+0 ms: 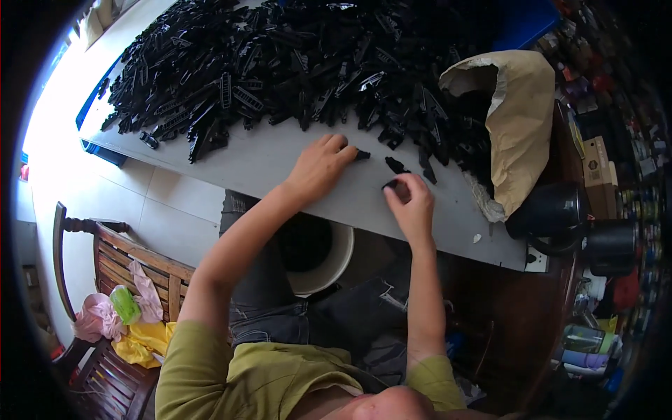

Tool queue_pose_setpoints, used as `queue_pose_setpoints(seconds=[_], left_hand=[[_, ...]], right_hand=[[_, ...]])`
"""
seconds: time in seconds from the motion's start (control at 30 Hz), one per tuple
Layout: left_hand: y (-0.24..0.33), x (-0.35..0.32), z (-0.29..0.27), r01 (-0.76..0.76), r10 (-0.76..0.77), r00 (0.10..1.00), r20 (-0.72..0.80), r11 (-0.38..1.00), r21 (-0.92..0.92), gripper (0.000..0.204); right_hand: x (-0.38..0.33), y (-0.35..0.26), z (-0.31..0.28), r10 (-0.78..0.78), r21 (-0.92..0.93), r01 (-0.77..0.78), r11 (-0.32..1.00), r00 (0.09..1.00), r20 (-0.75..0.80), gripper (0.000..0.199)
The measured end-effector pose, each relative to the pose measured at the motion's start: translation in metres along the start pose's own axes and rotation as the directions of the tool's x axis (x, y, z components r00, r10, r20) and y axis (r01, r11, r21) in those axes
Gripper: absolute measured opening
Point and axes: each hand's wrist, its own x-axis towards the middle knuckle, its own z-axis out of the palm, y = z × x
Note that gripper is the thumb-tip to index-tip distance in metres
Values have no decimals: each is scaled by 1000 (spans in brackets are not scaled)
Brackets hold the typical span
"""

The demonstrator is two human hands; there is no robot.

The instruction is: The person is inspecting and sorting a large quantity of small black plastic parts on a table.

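Note:
My left hand (320,166) lies flat on the grey table (280,168), its fingertips touching a small black plastic part (362,155). My right hand (411,203) pinches another small black part (392,186) near the table's front edge. One more loose black piece (397,165) lies between the hands. A big heap of black plastic parts (294,63) covers the far side of the table.
A torn brown paper sack (521,119) spills parts at the right. A white bucket (318,255) stands under the table between my knees. Black pots (553,210) sit at the right. A wooden bench (119,280) with cloths stands at the left.

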Motion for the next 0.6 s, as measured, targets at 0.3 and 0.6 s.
queue_pose_setpoints(seconds=[0.3,0.6], left_hand=[[8,-34,-32,9,90,976,198,893,-449,26],[-2,-29,-26,153,-17,972,236,806,-572,21]], right_hand=[[-6,-10,22,-269,-27,273,962,958,95,28],[-11,1,20,-375,-48,386,921,915,148,34]])
